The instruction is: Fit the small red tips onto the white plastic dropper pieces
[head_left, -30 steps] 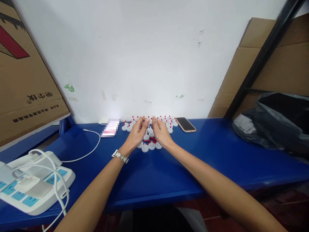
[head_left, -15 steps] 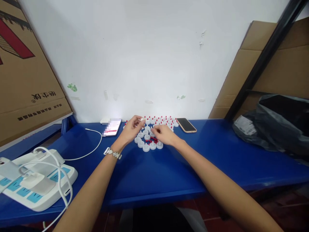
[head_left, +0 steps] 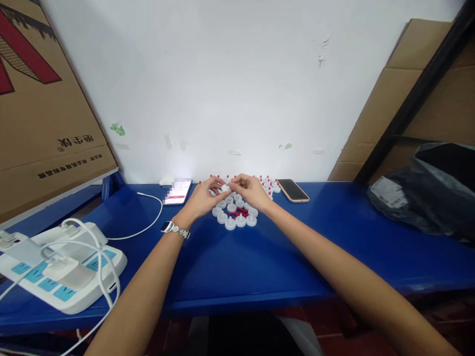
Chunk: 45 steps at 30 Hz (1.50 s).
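Note:
My left hand [head_left: 203, 199] pinches a white nozzle cap [head_left: 224, 188] between thumb and fingers, raised over the table. Close against that cap, my right hand [head_left: 253, 192] has its thumb and forefinger pressed together; whatever they hold is too small or hidden to make out. Below the hands lie several white nozzle caps [head_left: 230, 224] without red tops, grouped around a small pile of red tips [head_left: 243, 211]. Behind the hands stand rows of white nozzle caps with red tips [head_left: 267, 187], partly covered by my fingers.
A phone with a lit screen [head_left: 178, 192] lies left of the caps, a dark phone [head_left: 293, 190] to their right. At the left are a white power strip [head_left: 74, 301] with cables and a cardboard box [head_left: 55, 113]. A dark plastic bag [head_left: 401, 198] sits at the right.
My right hand has lifted from the red pile up to the cap in my left hand, so the two hands now meet. The whole view has shifted slightly.

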Each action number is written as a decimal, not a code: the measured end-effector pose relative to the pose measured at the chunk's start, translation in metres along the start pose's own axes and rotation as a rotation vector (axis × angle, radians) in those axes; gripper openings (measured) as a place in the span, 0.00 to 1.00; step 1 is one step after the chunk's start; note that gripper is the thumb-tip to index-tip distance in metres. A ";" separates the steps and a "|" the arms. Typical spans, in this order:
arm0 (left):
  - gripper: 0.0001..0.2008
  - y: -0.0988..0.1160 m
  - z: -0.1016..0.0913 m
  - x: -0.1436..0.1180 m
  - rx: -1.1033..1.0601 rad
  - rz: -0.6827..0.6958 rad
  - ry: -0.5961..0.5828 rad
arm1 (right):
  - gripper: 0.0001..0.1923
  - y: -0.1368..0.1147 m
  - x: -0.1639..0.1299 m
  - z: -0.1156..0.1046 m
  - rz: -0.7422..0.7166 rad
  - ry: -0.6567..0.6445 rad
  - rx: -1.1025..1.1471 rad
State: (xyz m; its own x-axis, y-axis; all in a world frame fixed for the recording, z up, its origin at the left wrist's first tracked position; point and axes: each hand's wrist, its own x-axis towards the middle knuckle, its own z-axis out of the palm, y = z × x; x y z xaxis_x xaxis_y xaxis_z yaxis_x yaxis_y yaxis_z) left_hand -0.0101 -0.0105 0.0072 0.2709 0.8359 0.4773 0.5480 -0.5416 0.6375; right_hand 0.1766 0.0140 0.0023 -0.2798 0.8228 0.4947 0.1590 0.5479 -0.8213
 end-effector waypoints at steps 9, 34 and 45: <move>0.14 -0.034 -0.013 0.000 0.270 -0.070 0.042 | 0.08 0.011 0.038 0.022 -0.029 -0.207 -0.700; 0.22 -0.011 0.002 -0.005 0.200 0.114 0.087 | 0.20 -0.005 0.032 0.014 0.148 -0.049 -0.621; 0.17 0.021 0.023 -0.006 0.024 0.284 -0.006 | 0.25 0.000 -0.023 0.001 0.215 0.131 -0.012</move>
State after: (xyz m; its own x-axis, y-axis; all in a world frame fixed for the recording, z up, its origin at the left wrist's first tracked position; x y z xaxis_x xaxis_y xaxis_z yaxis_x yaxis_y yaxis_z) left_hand 0.0179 -0.0249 0.0037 0.4211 0.6516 0.6310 0.4677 -0.7520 0.4644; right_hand 0.1820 -0.0055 -0.0094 -0.1131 0.9326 0.3426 0.2133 0.3596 -0.9084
